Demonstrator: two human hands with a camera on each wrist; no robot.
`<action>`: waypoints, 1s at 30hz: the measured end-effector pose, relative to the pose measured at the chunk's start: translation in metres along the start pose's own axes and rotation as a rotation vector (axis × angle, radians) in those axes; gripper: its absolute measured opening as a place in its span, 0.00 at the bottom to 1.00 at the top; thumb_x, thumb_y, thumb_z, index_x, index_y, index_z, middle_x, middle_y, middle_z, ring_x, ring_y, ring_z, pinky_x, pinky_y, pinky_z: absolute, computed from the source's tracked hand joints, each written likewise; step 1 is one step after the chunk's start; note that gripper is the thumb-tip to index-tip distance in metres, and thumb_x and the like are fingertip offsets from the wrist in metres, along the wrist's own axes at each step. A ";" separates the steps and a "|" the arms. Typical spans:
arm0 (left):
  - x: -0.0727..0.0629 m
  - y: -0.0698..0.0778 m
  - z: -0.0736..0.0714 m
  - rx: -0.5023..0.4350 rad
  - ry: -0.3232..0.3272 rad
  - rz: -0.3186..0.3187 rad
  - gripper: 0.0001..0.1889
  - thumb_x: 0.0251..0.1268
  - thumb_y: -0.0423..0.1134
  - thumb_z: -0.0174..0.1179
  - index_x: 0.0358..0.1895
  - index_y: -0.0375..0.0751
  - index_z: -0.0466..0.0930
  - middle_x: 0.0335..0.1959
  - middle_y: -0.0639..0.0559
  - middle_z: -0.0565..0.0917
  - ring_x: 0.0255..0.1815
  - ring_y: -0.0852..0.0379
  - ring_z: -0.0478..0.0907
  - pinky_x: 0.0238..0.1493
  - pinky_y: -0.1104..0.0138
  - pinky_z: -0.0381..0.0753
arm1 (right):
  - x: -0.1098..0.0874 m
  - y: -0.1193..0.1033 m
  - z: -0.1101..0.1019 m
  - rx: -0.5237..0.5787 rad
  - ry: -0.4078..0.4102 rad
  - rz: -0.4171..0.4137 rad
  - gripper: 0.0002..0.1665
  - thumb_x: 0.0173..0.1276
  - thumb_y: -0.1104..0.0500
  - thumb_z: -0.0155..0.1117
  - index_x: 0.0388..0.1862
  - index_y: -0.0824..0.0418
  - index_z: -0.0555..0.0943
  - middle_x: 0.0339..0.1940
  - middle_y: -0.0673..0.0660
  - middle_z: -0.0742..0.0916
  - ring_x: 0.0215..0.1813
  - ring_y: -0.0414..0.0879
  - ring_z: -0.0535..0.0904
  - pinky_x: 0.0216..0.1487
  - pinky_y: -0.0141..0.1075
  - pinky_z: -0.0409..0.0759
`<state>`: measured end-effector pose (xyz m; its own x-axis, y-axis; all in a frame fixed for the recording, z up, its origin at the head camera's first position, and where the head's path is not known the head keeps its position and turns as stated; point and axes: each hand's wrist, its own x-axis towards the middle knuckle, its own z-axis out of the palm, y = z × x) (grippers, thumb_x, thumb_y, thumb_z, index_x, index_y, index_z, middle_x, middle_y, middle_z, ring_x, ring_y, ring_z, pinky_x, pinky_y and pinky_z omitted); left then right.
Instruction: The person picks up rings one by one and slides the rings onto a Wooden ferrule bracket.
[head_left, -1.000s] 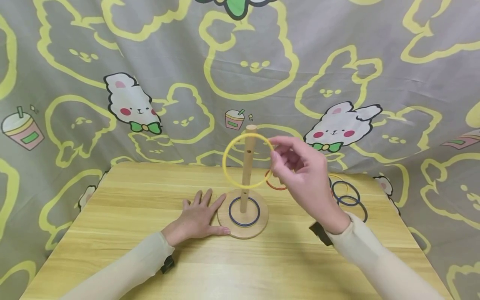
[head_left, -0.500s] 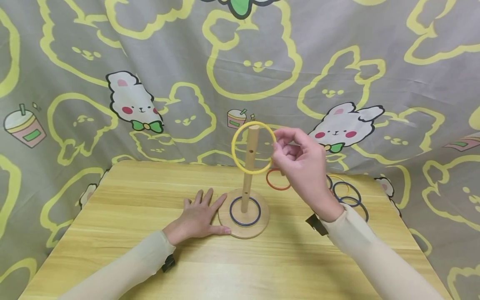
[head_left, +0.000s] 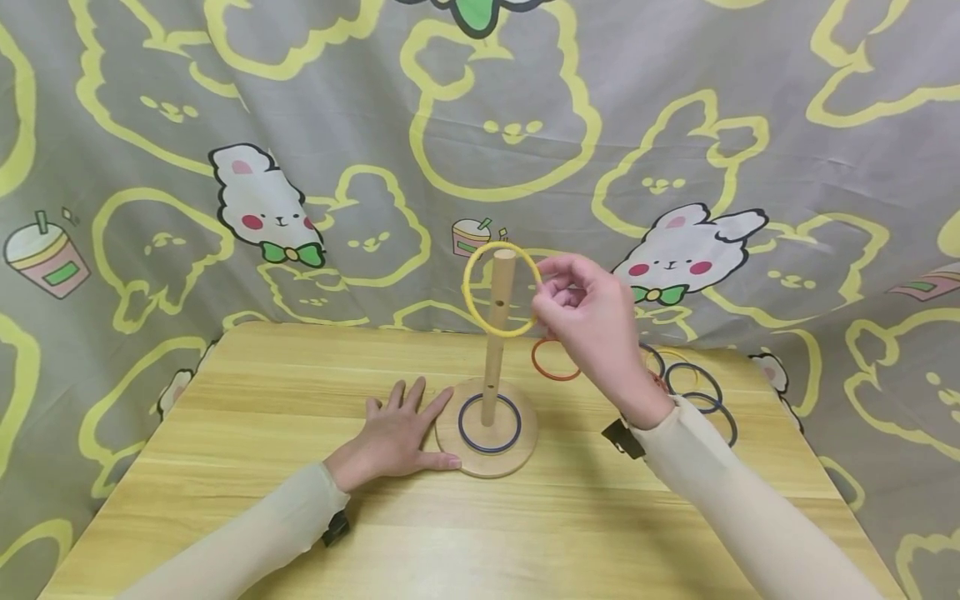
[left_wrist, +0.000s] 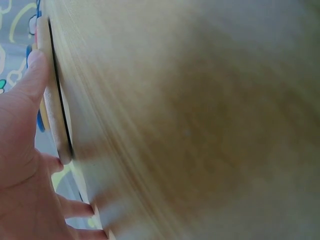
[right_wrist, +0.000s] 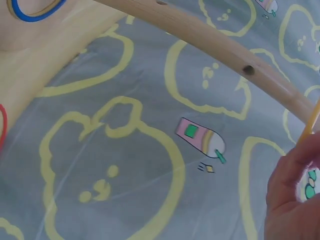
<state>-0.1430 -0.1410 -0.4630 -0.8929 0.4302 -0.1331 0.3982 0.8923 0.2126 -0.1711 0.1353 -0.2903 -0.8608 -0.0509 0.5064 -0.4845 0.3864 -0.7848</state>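
My right hand [head_left: 588, 315] pinches a thin yellow ring [head_left: 465, 287] by its right side, between thumb and fingers. In the head view the ring frames the top of a wooden peg [head_left: 495, 358], its lower edge crossing in front of the wood. The peg stands upright on a round wooden base [head_left: 529, 427]. A dark blue ring [head_left: 489, 451] lies on that base, around the peg's foot. My left hand [head_left: 393, 437] rests with spread fingers at the base's left edge, thumb on its rim. Only a sliver of the yellow ring shows in the right wrist view.
A red ring [head_left: 556, 379] lies on the wooden table [head_left: 300, 383] behind the base. Farther right, several blue, yellow and red rings overlap, among them a blue ring [head_left: 693, 364], partly behind my right wrist. A patterned grey curtain [head_left: 360, 100] hangs behind the table.
The yellow ring has risen from the peg's upper half to its top, then shifted slightly left with my right hand. My left hand and the base have stayed put.
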 end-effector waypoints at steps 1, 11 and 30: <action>0.000 -0.001 0.001 0.000 -0.002 -0.001 0.60 0.62 0.82 0.62 0.90 0.53 0.55 0.85 0.27 0.57 0.82 0.20 0.53 0.62 0.22 0.61 | -0.001 0.002 0.001 -0.006 -0.015 0.015 0.15 0.65 0.71 0.67 0.49 0.61 0.90 0.31 0.55 0.87 0.26 0.47 0.82 0.25 0.34 0.83; 0.001 -0.002 0.003 -0.014 0.030 0.013 0.60 0.61 0.81 0.64 0.90 0.53 0.57 0.84 0.27 0.58 0.81 0.20 0.54 0.60 0.24 0.62 | -0.022 0.048 0.018 -0.074 -0.140 0.091 0.15 0.65 0.68 0.68 0.49 0.61 0.91 0.32 0.52 0.89 0.29 0.46 0.83 0.25 0.31 0.76; 0.003 -0.008 0.011 -0.032 0.027 0.011 0.62 0.60 0.85 0.59 0.91 0.54 0.54 0.85 0.27 0.56 0.82 0.19 0.53 0.62 0.22 0.60 | -0.071 0.118 0.048 -0.141 -0.401 0.261 0.15 0.64 0.70 0.65 0.49 0.67 0.89 0.27 0.49 0.85 0.27 0.41 0.79 0.29 0.31 0.75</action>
<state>-0.1467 -0.1449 -0.4754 -0.8941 0.4356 -0.1045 0.4013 0.8826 0.2450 -0.1742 0.1403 -0.4362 -0.9561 -0.2755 0.1003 -0.2430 0.5531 -0.7969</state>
